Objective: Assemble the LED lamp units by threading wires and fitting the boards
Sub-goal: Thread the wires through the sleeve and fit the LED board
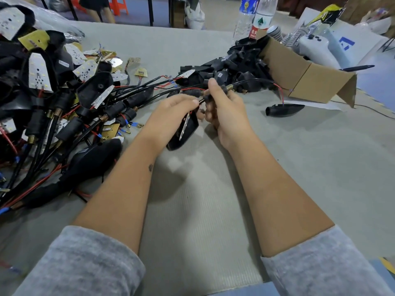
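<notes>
- While raised just above the grey desk [299,167], left hand [171,113] curled round a black lamp housing [183,133], fingertips pinching a black cable [190,93] near its top
- Inside that housing, a narrow white LED board [185,127] seen edge-on, tilted
- Right hand [224,107] just beside the left, almost touching, thumb up and fingers clamped on the same black cable where a brass-tipped fitting [229,87] pokes out to the right
- Beyond the right hand, a black cable running on toward a thin red wire [281,92], which drops into a lone black housing [285,109] lying flat on the desk near the cardboard box [310,82]
- Heaped at far left: finished or part-finished units [53,99] of black shells, white boards, brass-ended cables, red and blue leads, all tangled
- At centre back, a second heap of bare black housings [235,65], spilling against the box
- Loose small boards [141,72], some yellowish, scattered on the desk between the two heaps
- Behind the box, two clear water bottles [256,16] standing upright, and white items inside the box too jumbled to name
- Grey sleeves [89,263] pushed up on both forearms
</notes>
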